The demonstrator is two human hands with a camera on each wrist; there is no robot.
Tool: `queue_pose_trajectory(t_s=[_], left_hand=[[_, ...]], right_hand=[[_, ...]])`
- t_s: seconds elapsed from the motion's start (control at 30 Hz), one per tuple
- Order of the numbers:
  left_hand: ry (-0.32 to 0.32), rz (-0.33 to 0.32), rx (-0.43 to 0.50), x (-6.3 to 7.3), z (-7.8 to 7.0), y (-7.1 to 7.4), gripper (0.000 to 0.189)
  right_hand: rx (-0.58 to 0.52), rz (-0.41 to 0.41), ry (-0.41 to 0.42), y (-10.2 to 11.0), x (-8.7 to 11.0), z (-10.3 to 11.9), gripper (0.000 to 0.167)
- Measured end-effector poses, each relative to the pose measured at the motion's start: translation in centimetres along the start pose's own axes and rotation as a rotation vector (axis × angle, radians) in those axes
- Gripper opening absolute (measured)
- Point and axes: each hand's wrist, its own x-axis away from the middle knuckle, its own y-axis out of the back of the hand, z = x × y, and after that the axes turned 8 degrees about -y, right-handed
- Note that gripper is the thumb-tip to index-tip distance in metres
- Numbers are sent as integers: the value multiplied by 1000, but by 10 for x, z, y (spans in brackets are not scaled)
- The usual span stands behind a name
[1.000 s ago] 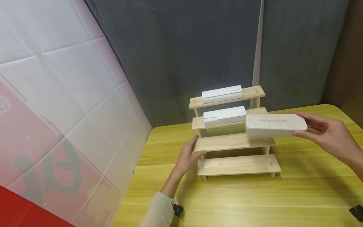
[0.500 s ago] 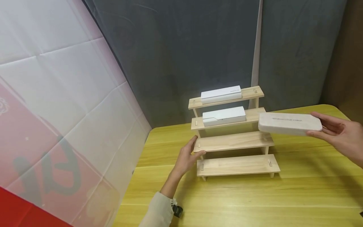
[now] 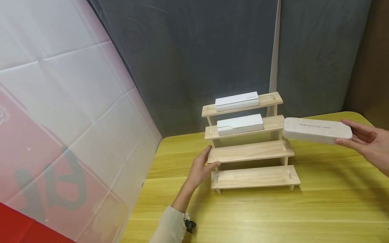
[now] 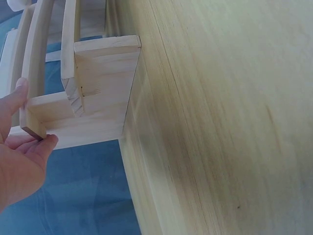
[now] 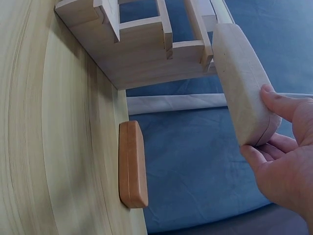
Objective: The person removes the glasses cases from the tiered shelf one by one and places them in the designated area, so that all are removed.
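My right hand (image 3: 372, 141) pinches the right end of an off-white glasses case (image 3: 317, 130) with dark lettering on its lid. The case is held up in the air, its left end close to the right side of a stepped wooden display stand (image 3: 255, 177). My left hand (image 3: 199, 168) grips the left end of the stand's second board from the bottom. In the left wrist view, the fingers and thumb of the left hand (image 4: 22, 156) close round that board's end. Two white cases lie on the stand, one on the top board (image 3: 237, 101) and another on the board below (image 3: 240, 125).
In the right wrist view a brown case (image 5: 133, 164) lies on the yellow wooden table (image 3: 255, 216), near its far edge. Dark grey curtain (image 3: 194, 60) hangs behind the table. A white and pink printed sheet (image 3: 76, 101) runs along the left side.
My right hand has moved right with the off-white case, away from in front of the stand's right end to beside it. The left hand keeps its grip in place.
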Motion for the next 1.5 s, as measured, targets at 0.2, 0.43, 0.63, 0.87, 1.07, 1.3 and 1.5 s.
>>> queue_pose_trajectory(t_s=[0.2,0.43,0.63,0.87,1.07,1.3,1.5], left_hand=[[1,7,0,-1,1,0,86],[7,11,-1,0,0,1,86],[2,13,-3,-1,1,1,86],[-5,20,7,-1,0,1,86],[-1,17,-2,0,0,1,86],[-3,11,-2,1,0,0,85],[-19,0,11,1,1,0,84]], right_hand=[[-175,18,57,4,-2,-4,66],[-124,-25,80,5,-3,-7,67],[-331,7,106,4,-4,-8,65],[-269,-29,105,6,-6,-12,65],[-160,-48,38,9,-8,-23,67],[-213,-22,-7,10,-10,-36,60],[-49,-71,-82,7,-14,-48,64]])
